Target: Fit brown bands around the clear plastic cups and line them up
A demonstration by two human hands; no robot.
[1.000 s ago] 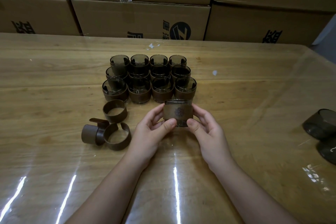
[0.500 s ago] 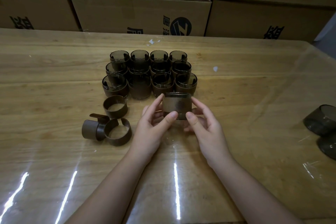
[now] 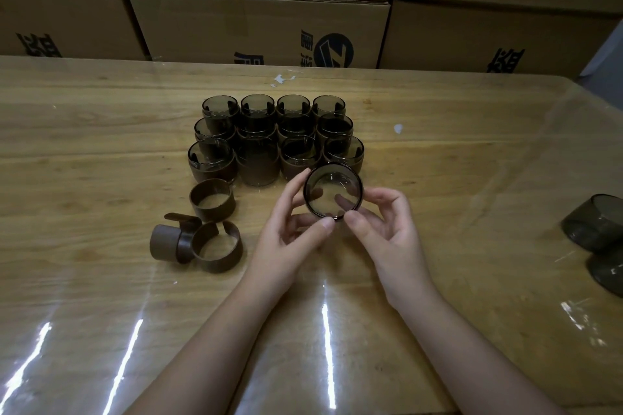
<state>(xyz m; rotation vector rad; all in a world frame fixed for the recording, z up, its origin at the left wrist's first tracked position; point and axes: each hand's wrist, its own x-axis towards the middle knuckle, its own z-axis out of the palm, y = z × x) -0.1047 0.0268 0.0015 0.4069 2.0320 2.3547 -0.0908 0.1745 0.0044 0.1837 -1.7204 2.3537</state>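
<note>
Both my hands hold one banded cup just above the table, tipped so its open mouth faces me. My left hand grips its left side between thumb and fingers. My right hand pinches its right side, thumb at the lower rim. Directly behind it stand several banded cups in three rows of four. Three loose brown bands lie to the left: one upright band, one band on its side, one open band.
Two bare smoky cups lie at the table's right edge. Stacked cardboard boxes line the far side of the wooden table, which has a glossy clear cover.
The cup showed its banded side earlier; now it is tilted with its mouth toward me. Both hands have shifted slightly forward with it, toward the front row.
</note>
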